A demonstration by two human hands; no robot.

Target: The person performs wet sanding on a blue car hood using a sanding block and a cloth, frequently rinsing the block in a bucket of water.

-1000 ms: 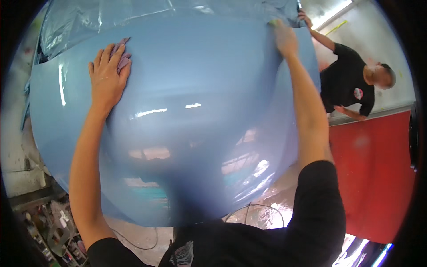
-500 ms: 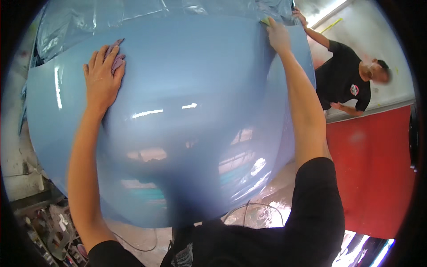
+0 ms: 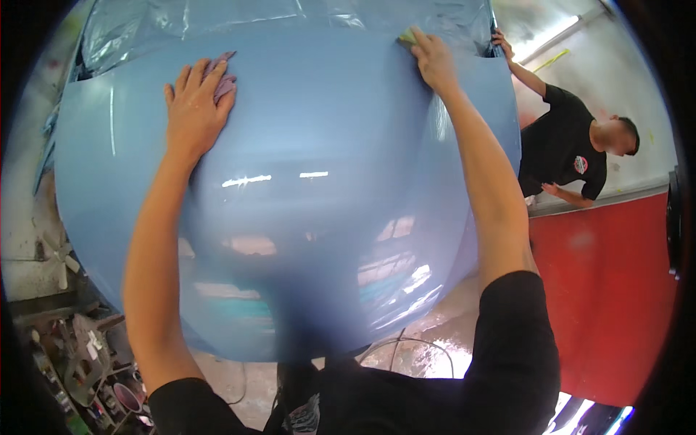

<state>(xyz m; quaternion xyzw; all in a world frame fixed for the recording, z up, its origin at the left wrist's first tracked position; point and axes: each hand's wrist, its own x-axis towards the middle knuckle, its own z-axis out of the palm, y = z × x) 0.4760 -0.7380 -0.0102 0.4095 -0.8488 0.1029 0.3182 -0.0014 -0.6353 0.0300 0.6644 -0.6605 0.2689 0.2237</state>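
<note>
A glossy blue car hood fills the middle of the view. My left hand rests on its far left part, a crumpled mauve cloth held under the fingers and thumb. Toward the far right of the hood, my right hand grips a small yellow-green sponge pad against the surface. The pad's underside is hidden.
Clear plastic sheeting covers the car beyond the hood. A person in a black shirt stands at the right, one hand at the car's edge. Nearby are a red panel, a floor cable and cluttered shelving.
Both hands have shifted over the hood: the left, with the cloth, to the right; the right, with the pad, to the left. The view has moved slightly too.
</note>
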